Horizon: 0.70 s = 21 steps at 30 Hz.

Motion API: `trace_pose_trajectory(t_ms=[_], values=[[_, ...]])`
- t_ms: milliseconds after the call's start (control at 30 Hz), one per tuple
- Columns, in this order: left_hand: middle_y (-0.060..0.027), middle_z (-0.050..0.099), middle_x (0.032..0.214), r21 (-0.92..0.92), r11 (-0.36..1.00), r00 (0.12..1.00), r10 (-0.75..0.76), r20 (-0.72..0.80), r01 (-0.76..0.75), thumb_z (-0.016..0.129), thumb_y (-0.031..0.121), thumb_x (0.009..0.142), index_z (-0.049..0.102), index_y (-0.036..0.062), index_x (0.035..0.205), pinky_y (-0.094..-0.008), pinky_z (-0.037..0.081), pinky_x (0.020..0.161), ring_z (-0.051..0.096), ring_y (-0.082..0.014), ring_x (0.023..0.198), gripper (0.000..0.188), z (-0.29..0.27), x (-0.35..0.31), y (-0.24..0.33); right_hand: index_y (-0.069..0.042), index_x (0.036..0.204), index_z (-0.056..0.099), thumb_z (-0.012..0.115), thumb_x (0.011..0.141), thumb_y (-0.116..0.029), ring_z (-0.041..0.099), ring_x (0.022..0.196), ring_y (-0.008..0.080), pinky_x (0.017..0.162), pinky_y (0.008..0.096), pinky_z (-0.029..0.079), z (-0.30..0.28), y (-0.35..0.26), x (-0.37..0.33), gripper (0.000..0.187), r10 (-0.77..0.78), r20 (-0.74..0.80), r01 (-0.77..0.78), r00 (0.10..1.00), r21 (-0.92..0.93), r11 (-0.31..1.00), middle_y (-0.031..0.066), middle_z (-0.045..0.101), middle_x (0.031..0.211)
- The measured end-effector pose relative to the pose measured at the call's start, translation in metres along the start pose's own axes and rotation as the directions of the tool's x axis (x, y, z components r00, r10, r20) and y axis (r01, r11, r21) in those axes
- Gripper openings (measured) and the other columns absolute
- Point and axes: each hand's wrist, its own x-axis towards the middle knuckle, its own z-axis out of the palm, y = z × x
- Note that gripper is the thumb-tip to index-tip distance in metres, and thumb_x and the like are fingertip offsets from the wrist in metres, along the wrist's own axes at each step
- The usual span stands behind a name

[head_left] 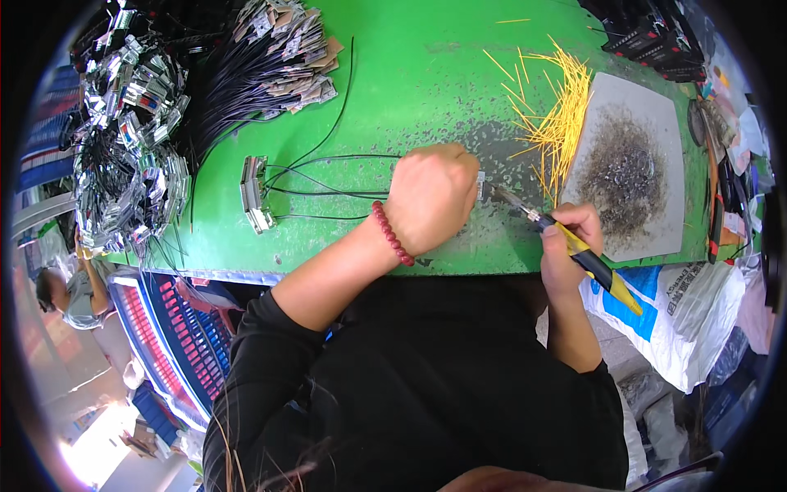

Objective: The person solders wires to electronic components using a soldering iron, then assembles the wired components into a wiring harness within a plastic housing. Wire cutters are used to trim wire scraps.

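My left hand (434, 197), with a red bead bracelet on its wrist, is closed in a loose fist, back upward. Thin black cables (336, 194) run under it from a silver angled metal part (253, 195) lying to the left. A small pale end (481, 182) shows at the knuckles; the fingers' grip on it is mostly hidden. In my right hand (570, 246) is a hand tool (592, 264) with a yellow-and-black handle. Its narrow metal tip points at the pale end near my left hand; whether they touch I cannot tell.
Thin yellow sticks (557, 123) lie beside a grey sheet (668, 213) covered in dark bits. Silver parts (135, 148) and bundled black cables with tagged ends (287, 66) fill the far left. A white sack (689, 320) hangs at the right edge. Another person (82, 295) is at far left.
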Motion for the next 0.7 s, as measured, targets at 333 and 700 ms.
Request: trace_pose_trajectory(t_ms=[333, 700], values=[[-0.0147, 0.058, 0.074, 0.078, 0.997, 0.993, -0.008, 0.117, -0.002, 0.059, 0.009, 0.078, 0.057, 0.0012, 0.07, -0.0442, 0.05, 0.064, 0.06, -0.035, 0.072, 0.011, -0.006, 0.008, 0.001, -0.003, 0.089, 0.052, 0.064, 0.076, 0.003, 0.044, 0.065, 0.003, 0.058, 0.0196, 0.037, 0.005, -0.007, 0.003, 0.018, 0.023, -0.002, -0.023, 1.0, -0.085, 0.996, -0.0015, 0.05, 0.077], [-0.0151, 0.059, 0.075, 0.141, 0.99, 0.981, -0.028, 0.191, 0.001, 0.058, 0.011, 0.08, 0.057, 0.0013, 0.071, -0.0458, 0.051, 0.064, 0.061, -0.0355, 0.073, 0.013, -0.007, 0.012, 0.003, -0.003, 0.088, 0.052, 0.065, 0.077, 0.001, 0.045, 0.064, 0.0026, 0.057, 0.0196, 0.037, 0.006, -0.008, 0.002, 0.018, 0.043, 0.021, -0.041, 0.999, -0.108, 0.993, -0.0014, 0.051, 0.077]])
